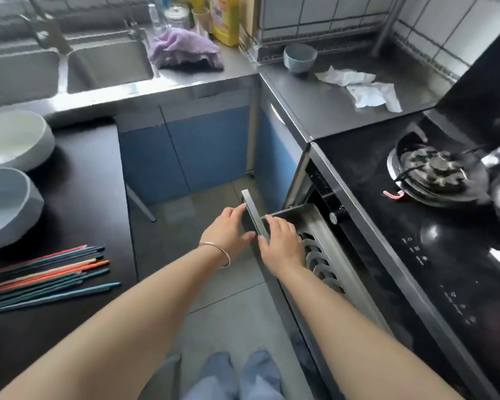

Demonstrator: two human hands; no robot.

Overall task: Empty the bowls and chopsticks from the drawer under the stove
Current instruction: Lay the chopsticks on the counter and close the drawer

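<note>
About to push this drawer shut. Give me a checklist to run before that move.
1. Both hands on drawer front, left hand and right hand: ok.
2. Drawer rack emptied: no dishes visible, far part hidden, cannot tell.
3. Chopsticks out on dark counter: ok.
4. Bowls on that counter: ok.
5. Fingers clear of the closing gap: right ones lie over the top edge, not ok.

The drawer [309, 226] sits under the stove [433, 174] on the right. Bowls [9, 140] and chopsticks [46, 275] lie on the table [78, 197] at left.
</note>
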